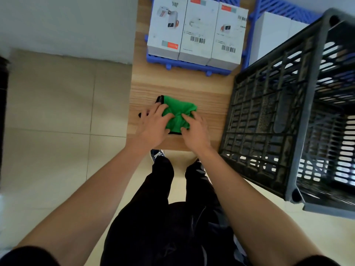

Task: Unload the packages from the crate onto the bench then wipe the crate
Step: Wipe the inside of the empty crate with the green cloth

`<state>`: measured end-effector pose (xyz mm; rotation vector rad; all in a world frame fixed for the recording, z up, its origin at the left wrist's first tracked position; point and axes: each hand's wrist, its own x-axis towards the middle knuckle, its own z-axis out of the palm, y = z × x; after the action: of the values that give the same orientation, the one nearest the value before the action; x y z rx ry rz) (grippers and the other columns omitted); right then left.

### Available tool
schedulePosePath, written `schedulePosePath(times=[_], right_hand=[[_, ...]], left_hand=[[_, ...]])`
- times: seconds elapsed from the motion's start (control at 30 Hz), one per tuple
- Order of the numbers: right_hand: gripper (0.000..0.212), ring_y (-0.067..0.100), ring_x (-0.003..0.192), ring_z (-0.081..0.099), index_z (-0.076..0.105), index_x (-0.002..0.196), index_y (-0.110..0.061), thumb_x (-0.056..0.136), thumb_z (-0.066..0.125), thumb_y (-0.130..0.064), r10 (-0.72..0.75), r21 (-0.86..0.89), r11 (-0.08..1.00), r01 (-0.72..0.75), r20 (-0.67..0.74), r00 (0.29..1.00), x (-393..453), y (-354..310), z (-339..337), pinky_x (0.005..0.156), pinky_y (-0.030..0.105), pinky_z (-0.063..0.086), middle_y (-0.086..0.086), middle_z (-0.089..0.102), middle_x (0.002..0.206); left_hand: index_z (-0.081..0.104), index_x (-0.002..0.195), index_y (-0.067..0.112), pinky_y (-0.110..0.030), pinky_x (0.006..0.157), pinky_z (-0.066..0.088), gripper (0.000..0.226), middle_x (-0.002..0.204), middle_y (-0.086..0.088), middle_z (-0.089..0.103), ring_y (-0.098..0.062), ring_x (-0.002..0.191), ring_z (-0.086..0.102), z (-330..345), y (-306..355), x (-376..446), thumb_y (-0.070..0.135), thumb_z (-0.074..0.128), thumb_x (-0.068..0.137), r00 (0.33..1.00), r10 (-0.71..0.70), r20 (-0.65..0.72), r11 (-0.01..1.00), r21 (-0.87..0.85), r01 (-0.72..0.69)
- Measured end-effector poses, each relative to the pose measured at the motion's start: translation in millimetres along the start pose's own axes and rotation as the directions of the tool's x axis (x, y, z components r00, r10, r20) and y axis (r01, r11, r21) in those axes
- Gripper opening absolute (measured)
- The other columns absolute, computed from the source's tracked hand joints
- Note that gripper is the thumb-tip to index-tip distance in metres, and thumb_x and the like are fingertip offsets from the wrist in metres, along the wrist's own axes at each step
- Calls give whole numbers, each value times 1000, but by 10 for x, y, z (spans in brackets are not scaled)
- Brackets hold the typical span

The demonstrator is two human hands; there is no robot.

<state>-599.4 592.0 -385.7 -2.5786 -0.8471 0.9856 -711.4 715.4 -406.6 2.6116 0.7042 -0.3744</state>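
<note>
Crate (288,116) cut off at right; package print (196,33) illegible.

Barcodes on white packages (196,31); print too blurred to read.

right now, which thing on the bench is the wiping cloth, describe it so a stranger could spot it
Start at the wooden bench, left of the big dark crate. On its near end, under both hands, lies the green cloth, bunched, with a black edge. It is the only soft, bright green thing there; the white boxes farther back are stiff and sit on a blue tray.
</note>
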Motion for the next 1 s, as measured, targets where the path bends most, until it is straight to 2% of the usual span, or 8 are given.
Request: schedulePosePath(times=[0.13,0.27,0.37,0.5,0.67,0.87,0.93,1.0], right_hand=[[56,28,149,27,49,150,-21,96,61,-15,48,92,994,-51,33,998,-84,-130,-167,122,45,23,8,33,163],[56,25,148,34,46,152,-16,97,59,-15,41,198,979,-38,-11,999,-301,-365,-534,122,41,28,8,39,159],[53,19,142,40,47,150,-19,98,57,-13,-14,285,958,38,-84,996,-578,-554,-917,117,32,31,1,47,154],[52,12,140,41,47,150,-23,99,56,-14,-130,378,907,187,-172,976,-999,-672,-1417,111,29,40,-4,49,152],[52,8,135,46,50,148,-23,97,59,-18,-242,346,877,334,-283,928,-1390,-511,-1922,92,2,33,-8,53,149],[49,10,132,49,50,148,-27,100,60,-23,-258,335,851,403,-403,878,-1789,25,-2323,106,27,44,-8,54,147],[49,10,129,51,50,148,-27,100,59,-24,-236,335,856,394,-424,874,-1891,287,-2422,99,21,46,-8,55,145],[48,9,131,50,50,147,-27,101,60,-24,-202,348,858,377,-447,871,-2006,559,-2504,87,6,39,-9,55,145]], left_hand=[[60,138,25,-53,113,28,50,152,-4,43,-27,148,25,-115,18,-25,32,71,89,1000,-19,4,998,-59,19],[62,135,23,-48,109,38,44,140,0,59,-27,133,46,-425,55,-149,32,67,92,990,-115,-79,970,-223,95],[65,132,21,-46,101,46,39,129,-4,67,-31,121,56,-744,113,-228,29,66,93,977,-161,-139,950,-289,115],[67,129,21,-45,108,44,34,129,-5,67,-27,125,57,-1156,415,-413,24,66,96,952,-181,-246,912,-404,69],[68,127,24,-42,106,45,33,128,4,68,-18,122,59,-1577,1052,-747,30,64,96,911,-88,-403,927,-367,-72],[63,132,28,-37,103,46,36,134,7,63,-14,125,55,-1735,1870,-1039,31,62,96,896,-13,-444,942,-307,-138],[62,134,27,-37,104,44,37,136,4,62,-16,127,53,-1714,2116,-1076,32,62,97,900,24,-435,949,-273,-157],[61,135,27,-37,103,44,38,137,3,61,-17,128,53,-1678,2352,-1094,33,62,98,898,61,-436,955,-236,-180]])
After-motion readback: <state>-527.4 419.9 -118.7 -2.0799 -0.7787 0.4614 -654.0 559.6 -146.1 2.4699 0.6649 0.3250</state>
